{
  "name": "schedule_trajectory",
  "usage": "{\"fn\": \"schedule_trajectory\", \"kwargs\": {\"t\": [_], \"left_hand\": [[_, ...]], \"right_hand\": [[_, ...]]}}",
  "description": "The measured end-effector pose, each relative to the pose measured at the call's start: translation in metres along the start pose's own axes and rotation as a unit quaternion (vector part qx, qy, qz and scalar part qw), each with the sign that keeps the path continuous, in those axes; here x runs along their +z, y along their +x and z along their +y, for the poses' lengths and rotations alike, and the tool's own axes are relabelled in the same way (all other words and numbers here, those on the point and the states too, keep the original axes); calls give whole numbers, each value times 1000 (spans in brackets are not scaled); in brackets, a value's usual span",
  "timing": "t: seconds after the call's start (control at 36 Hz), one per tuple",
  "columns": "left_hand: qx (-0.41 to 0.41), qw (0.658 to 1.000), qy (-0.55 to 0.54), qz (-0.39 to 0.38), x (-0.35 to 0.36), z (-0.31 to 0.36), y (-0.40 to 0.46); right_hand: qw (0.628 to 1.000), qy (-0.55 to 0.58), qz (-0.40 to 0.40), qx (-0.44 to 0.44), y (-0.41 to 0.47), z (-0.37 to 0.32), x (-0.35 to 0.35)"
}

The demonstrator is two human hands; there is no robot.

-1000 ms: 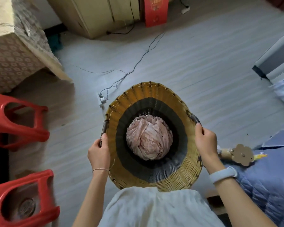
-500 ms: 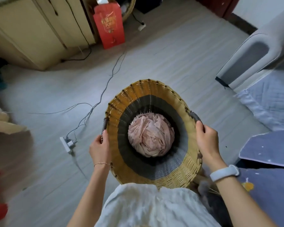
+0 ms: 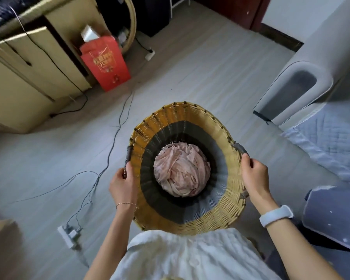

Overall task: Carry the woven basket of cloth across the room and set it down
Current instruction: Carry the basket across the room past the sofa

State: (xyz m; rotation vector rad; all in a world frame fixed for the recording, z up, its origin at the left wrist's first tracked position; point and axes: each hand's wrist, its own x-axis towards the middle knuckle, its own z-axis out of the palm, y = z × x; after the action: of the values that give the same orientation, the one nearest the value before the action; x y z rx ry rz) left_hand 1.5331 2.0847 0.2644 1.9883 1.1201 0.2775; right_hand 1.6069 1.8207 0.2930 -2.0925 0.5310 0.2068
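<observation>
Two hands held the woven basket (image 3: 228,211) off the floor, close against the person's white top (image 3: 190,257). The left hand (image 3: 123,185) was clamped on the dark wrapped handle (image 3: 128,158) at the basket's left rim, and the right hand (image 3: 254,176) was closed round the matching handle at the right rim, so the line between the handles ran across the person's body. The basket's mouth faced straight up at the camera; its long axis ran vertically, down toward the floor. Its wall was yellow wicker at the rim, with a dark band and a grey band below. At the bottom lay a bundle of pale pink cloth (image 3: 182,171), crumpled into a ball.

Below was a pale grey plank floor (image 3: 200,73). Thin cables (image 3: 111,142) trailed across it to a white power strip (image 3: 68,234) at lower left. Against the far-left wall stood a beige cabinet (image 3: 28,77) with a red gift bag (image 3: 106,63) beside it. To the right were a grey padded bed end (image 3: 295,87) and a light blue quilted cover (image 3: 329,146). The right wrist carried a white band (image 3: 276,216), the left a thin bracelet (image 3: 125,204).
</observation>
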Motion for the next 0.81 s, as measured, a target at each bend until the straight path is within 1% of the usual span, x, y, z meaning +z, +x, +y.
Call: {"fn": "schedule_trajectory", "kwargs": {"t": [0.17, 0.39, 0.47, 0.61, 0.69, 0.81], "left_hand": [[7, 1000, -23, 19, 55, 87, 60], [10, 999, -34, 4, 114, 164, 133], [-4, 999, -39, -13, 141, 186, 161], [-37, 997, -41, -49, 189, 219, 219], [-25, 996, -38, -76, 213, 255, 265], [8, 993, -30, -116, 244, 317, 323]], "right_hand": [[999, 25, -13, -25, 92, -63, 4], [999, 9, 21, -30, 193, -122, 7], [999, -4, 34, -26, 232, -141, 17], [999, -28, 44, 5, 298, -163, 40], [998, -27, 54, 23, 341, -186, 48], [995, -13, 95, 31, 398, -234, 54]]}}
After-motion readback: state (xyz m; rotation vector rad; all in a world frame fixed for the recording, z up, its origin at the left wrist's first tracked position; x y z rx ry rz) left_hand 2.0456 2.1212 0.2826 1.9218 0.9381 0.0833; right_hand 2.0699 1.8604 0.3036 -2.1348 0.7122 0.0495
